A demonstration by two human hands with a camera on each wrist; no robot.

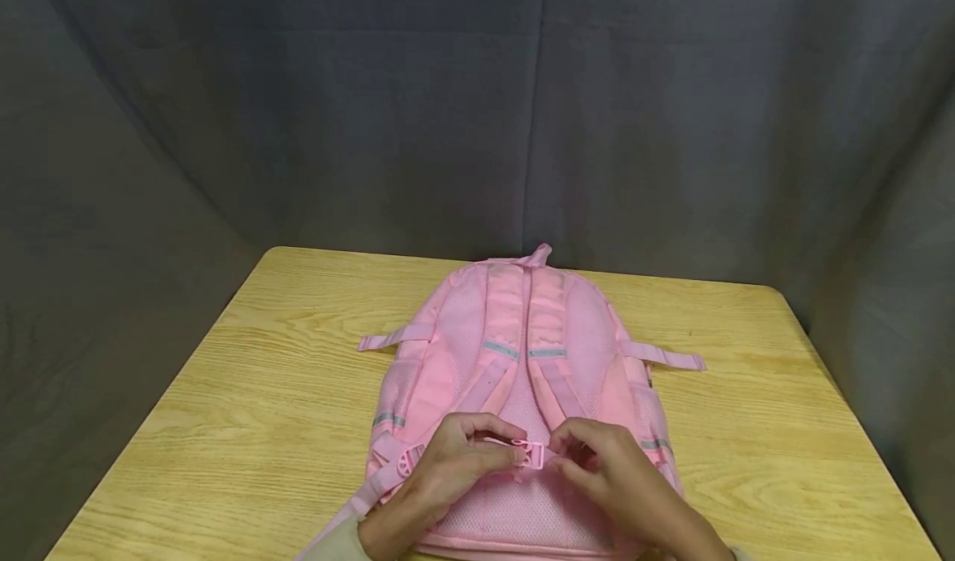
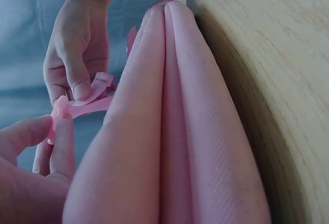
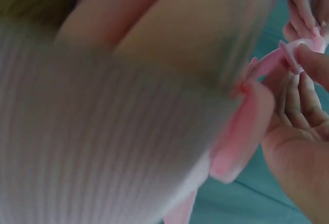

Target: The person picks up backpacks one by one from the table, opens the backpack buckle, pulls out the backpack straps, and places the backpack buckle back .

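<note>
On the table (image 1: 224,395), a backpack (image 1: 458,321) lies top-away, its buckle (image 1: 536,455) crosswise between hands (image 1: 458,457) (image 1: 618,470).

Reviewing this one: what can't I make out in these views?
Head: underside of the backpack, against the table.
Head: end of lower-left strap, cut off by bottom edge.
Left wrist: part of the buckle, behind the left hand.
Right wrist: whatever lies behind the blurred sleeve.

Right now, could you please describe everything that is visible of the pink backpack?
The pink backpack lies on the wood-grained table, shoulder straps facing up and top loop at the far end. Its back panel looks like mesh; each shoulder strap carries a grey band. Webbing tabs stick out at both sides. Over its lower part, the left hand pinches a plastic-looking pink buckle and the right hand pinches webbing beside it.
</note>
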